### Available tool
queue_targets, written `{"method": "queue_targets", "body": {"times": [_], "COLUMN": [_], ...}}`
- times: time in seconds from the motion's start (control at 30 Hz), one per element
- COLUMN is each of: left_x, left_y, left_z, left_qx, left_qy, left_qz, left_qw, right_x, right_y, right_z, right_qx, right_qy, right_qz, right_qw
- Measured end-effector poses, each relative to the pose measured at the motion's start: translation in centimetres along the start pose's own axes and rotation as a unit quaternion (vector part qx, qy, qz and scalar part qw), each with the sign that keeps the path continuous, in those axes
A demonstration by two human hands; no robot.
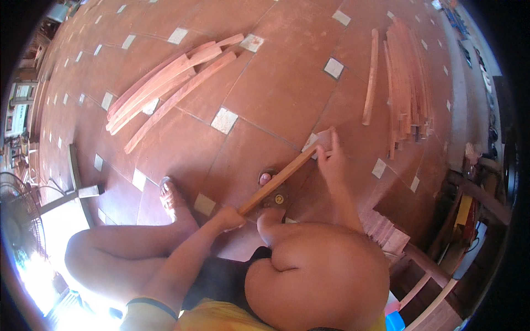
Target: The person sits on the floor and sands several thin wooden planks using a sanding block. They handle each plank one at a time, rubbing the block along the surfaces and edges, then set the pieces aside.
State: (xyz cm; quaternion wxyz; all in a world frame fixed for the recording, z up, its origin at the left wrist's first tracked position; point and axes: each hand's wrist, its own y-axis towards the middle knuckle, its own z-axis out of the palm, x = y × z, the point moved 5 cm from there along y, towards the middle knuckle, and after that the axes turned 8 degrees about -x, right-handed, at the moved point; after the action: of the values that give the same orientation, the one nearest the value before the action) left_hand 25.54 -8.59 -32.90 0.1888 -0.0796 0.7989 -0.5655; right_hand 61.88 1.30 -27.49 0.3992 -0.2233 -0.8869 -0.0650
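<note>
A long, narrow wooden strip [284, 175] slants across in front of my legs, its far end up to the right. My left hand [228, 218] is closed round the near end, low and left. Near the far end, my right hand [329, 161] grips the strip between thumb and fingers. A flat, pinkish-brown piece [324, 139] shows at that end beside my right fingers; whether it is part of the strip or separate, I cannot tell. My foot [265, 179] is partly hidden beneath the strip, with a small round yellow-and-dark thing [279, 198] next to it.
Several wooden strips [165, 88] lie loosely grouped on the tiled floor [276, 83] at the far left. A larger stack of strips [407, 83] lies at the far right. Short wood blocks [386, 231] sit beside my right knee. A fan [22, 215] stands at the left edge.
</note>
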Motion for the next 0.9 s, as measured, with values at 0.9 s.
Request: {"method": "queue_targets", "body": {"times": [0.9], "left_x": [1.8], "left_y": [1.2], "left_z": [0.7], "left_qx": [0.051], "left_qy": [-0.014], "left_qz": [0.018], "left_qw": [0.998], "right_x": [1.2], "right_y": [-1.8], "right_z": [0.0], "right_qx": [0.027], "right_qy": [-0.033], "right_qz": [0.023], "right_qw": [0.999]}}
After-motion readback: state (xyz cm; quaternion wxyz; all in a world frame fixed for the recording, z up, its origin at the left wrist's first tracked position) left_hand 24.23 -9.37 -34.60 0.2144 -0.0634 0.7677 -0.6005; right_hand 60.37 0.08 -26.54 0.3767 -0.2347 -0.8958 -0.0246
